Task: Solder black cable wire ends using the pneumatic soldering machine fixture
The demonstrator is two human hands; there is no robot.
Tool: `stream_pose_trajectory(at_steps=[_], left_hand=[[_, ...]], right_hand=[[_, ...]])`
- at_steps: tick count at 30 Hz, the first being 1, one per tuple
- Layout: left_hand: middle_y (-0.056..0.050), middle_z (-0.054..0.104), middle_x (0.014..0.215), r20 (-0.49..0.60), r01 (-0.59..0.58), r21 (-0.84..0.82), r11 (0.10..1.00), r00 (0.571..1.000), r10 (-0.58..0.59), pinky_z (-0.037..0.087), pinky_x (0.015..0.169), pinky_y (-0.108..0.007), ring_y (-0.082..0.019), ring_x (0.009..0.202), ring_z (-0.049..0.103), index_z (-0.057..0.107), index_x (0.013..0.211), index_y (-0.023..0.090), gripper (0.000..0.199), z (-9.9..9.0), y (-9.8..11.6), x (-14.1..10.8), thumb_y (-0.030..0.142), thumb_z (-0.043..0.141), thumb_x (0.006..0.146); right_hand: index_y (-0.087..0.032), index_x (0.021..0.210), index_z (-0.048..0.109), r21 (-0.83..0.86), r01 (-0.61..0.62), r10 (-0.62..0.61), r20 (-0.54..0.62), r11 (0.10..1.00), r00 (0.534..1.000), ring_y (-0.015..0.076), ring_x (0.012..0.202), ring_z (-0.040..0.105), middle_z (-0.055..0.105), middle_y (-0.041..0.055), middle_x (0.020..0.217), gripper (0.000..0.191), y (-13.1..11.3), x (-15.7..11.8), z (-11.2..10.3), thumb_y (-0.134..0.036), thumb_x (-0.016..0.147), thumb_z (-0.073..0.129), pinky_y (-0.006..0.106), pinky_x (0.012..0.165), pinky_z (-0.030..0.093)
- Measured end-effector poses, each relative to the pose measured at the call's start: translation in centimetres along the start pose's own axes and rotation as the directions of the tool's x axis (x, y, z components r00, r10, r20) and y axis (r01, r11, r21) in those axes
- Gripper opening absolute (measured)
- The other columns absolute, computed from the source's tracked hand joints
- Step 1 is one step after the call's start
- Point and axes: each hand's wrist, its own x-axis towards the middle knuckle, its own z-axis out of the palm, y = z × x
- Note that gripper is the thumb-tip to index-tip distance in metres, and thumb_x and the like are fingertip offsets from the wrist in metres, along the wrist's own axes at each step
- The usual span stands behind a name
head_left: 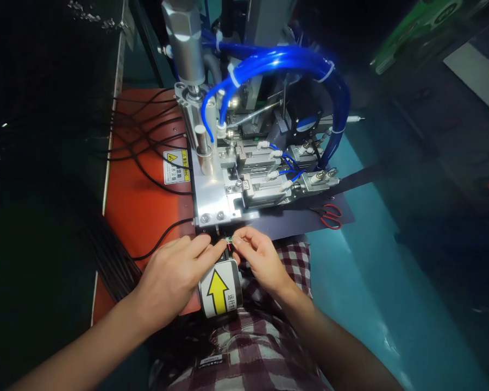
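A tiny part with green and white on it [229, 239] sits between my fingertips, too small to name; a bit of red shows just below. My right hand [261, 254] pinches it from the right with thumb and forefinger. From the left, my left hand [179, 269] reaches in with curled fingers, its forefinger tip against the part; what else its fingers hold is hidden. Both hands are at the front edge of a metal machine fixture [215, 203]. Right below them is a rounded unit with a yellow arrow label [218, 288].
Blue air hoses [285, 57] arch over the pneumatic cylinders [264, 187]. Red-handled cutters [331, 216] lie on the dark plate to the right. Black cables [146, 141] cross the orange-red tabletop [126, 201] at left, near a yellow warning label [178, 166].
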Motion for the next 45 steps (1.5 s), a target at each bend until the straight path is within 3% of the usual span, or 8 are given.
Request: stream_pose_trajectory(at_steps=[4, 8, 13, 18, 23, 31, 39, 45], left_hand=[[-0.005, 0.059, 0.082, -0.011, -0.002, -0.004, 1.000, 1.000, 0.002, 0.037, 0.053, -0.029, -0.017, 0.060, 0.047, 0.056, 0.117, 0.015, 0.032, 0.2, -0.1, -0.1, 0.014, 0.036, 0.092], [-0.006, 0.060, 0.082, -0.018, 0.000, 0.001, 1.000, 1.000, 0.000, 0.038, 0.054, -0.029, -0.017, 0.060, 0.047, 0.056, 0.116, 0.015, 0.032, 0.2, -0.1, 0.0, 0.014, 0.035, 0.092], [-0.006, 0.061, 0.083, -0.014, 0.000, 0.013, 1.000, 1.000, 0.000, 0.038, 0.054, -0.029, -0.017, 0.060, 0.047, 0.056, 0.117, 0.016, 0.032, 0.2, -0.1, -0.1, 0.014, 0.037, 0.091], [-0.006, 0.061, 0.083, -0.019, 0.009, 0.012, 1.000, 1.000, -0.009, 0.038, 0.055, -0.030, -0.018, 0.060, 0.048, 0.058, 0.115, 0.016, 0.032, 0.3, 0.0, 0.0, 0.013, 0.040, 0.089], [-0.005, 0.061, 0.081, -0.022, 0.014, 0.008, 1.000, 1.000, -0.013, 0.038, 0.053, -0.029, -0.017, 0.059, 0.048, 0.060, 0.113, 0.016, 0.033, 0.1, 0.1, 0.2, 0.009, 0.040, 0.088], [-0.005, 0.061, 0.080, -0.037, 0.021, -0.028, 0.999, 0.999, -0.022, 0.039, 0.053, -0.029, -0.016, 0.059, 0.048, 0.059, 0.114, 0.017, 0.034, 0.0, 0.0, 0.2, 0.009, 0.040, 0.087], [-0.006, 0.063, 0.085, -0.013, 0.036, -0.076, 0.996, 0.999, -0.037, 0.042, 0.057, -0.029, -0.017, 0.064, 0.054, 0.059, 0.115, 0.016, 0.031, 0.1, -0.1, 0.0, 0.013, 0.040, 0.090], [-0.006, 0.064, 0.082, -0.022, 0.043, -0.108, 0.993, 0.999, -0.045, 0.043, 0.056, -0.028, -0.016, 0.063, 0.054, 0.060, 0.111, 0.015, 0.030, 0.0, -0.1, 0.0, 0.013, 0.038, 0.091]], right_hand=[[-0.019, 0.075, 0.049, -0.137, 0.032, -0.043, -0.073, 0.990, 0.996, 0.0113, 0.049, 0.046, 0.049, -0.0048, 0.055, 0.015, 0.1, -0.2, 0.3, -0.031, 0.083, 0.053, 0.024, 0.050, 0.036], [-0.019, 0.072, 0.051, -0.380, 0.117, -0.193, -0.169, 0.917, 0.967, 0.0112, 0.054, 0.047, 0.052, -0.0025, 0.064, 0.012, 0.1, -0.3, 0.6, -0.023, 0.083, 0.049, 0.024, 0.052, 0.037], [-0.020, 0.071, 0.049, -0.295, 0.005, -0.051, -0.150, 0.955, 0.987, 0.0115, 0.049, 0.047, 0.049, -0.0040, 0.057, 0.011, -0.3, -0.3, 0.8, -0.023, 0.081, 0.048, 0.023, 0.048, 0.037], [-0.020, 0.068, 0.050, -0.527, 0.100, -0.237, -0.199, 0.844, 0.951, 0.0119, 0.055, 0.047, 0.052, -0.0015, 0.064, 0.012, -0.8, -0.4, 0.8, -0.021, 0.080, 0.050, 0.024, 0.051, 0.036], [-0.018, 0.073, 0.052, -0.212, -0.056, 0.044, -0.061, 0.976, 0.997, 0.0116, 0.048, 0.051, 0.051, -0.0041, 0.056, 0.012, -0.6, 0.1, 0.0, -0.026, 0.081, 0.051, 0.024, 0.048, 0.039], [-0.018, 0.077, 0.057, -0.224, 0.095, -0.125, -0.124, 0.970, 0.984, 0.0101, 0.051, 0.048, 0.055, -0.0015, 0.067, 0.018, 0.2, 0.1, -0.2, -0.035, 0.081, 0.059, 0.023, 0.048, 0.041], [-0.018, 0.072, 0.052, -0.150, -0.068, 0.056, -0.086, 0.986, 0.995, 0.0102, 0.042, 0.045, 0.048, -0.0064, 0.047, 0.020, -0.2, 0.6, 0.0, -0.035, 0.081, 0.055, 0.023, 0.046, 0.035], [-0.017, 0.073, 0.054, -0.034, -0.033, 0.029, -0.102, 0.999, 0.994, 0.0095, 0.046, 0.048, 0.052, -0.0039, 0.061, 0.024, 0.2, 0.4, -0.4, -0.040, 0.080, 0.057, 0.024, 0.049, 0.037]])
